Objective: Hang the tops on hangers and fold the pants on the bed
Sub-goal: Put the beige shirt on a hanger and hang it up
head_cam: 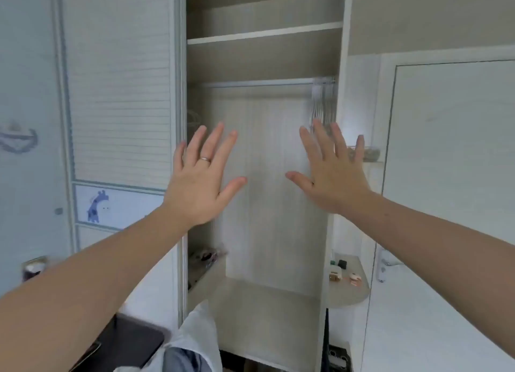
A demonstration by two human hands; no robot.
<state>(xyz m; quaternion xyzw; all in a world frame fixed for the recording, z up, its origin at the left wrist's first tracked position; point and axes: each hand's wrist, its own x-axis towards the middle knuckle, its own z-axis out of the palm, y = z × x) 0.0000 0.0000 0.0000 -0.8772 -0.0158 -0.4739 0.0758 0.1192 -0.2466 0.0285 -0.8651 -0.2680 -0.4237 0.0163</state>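
soft, even daylight with a cool bluish cast fills the room. the brightest patch lies on the right, on the white door [451, 154] and the wall strip beside it. inside the wardrobe [264, 176] it is dimmer, and the upper shelf [264, 34] shades the recess below it. the whole frame is slightly blurred; the hangers [323, 101] smear into pale streaks. the wide lens bows vertical edges near the sides.
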